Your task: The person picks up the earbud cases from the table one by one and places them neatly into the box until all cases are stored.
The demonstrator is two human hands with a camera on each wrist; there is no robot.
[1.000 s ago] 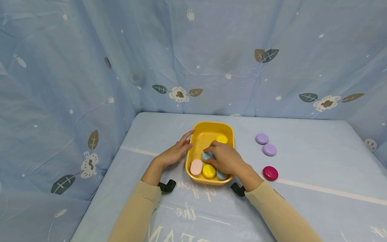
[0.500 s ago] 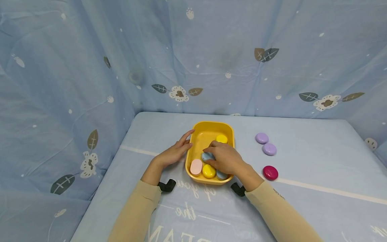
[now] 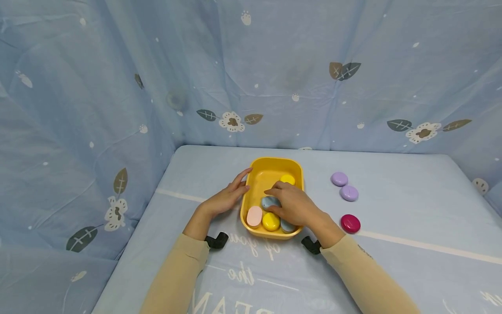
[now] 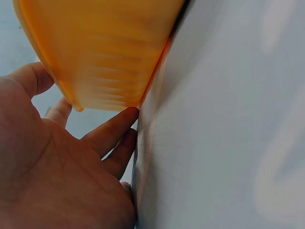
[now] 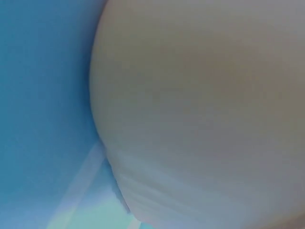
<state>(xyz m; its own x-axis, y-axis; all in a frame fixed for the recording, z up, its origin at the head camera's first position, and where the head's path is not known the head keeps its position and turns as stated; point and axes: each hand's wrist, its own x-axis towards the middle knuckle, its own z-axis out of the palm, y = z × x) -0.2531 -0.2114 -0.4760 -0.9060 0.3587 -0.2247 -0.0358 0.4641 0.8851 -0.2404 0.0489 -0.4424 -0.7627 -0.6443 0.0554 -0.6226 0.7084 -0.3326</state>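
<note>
Right hand (image 3: 292,204) has eased finger and thumb apart around the smooth blue-grey oval piece (image 3: 269,202): withdraw straight up, sparing the glossy yellow disc (image 3: 271,222) nearside of the grip.

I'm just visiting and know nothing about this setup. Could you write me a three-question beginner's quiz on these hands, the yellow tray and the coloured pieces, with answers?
1. Which colour is the piece between the thumb and fingers of the right hand? a) pink b) grey-blue c) yellow
2. True or false: the red piece lies outside the tray.
3. How many purple pieces can you see on the table?

Key:
1. b, a grey-blue piece.
2. True, it lies on the table.
3. Two.
</note>
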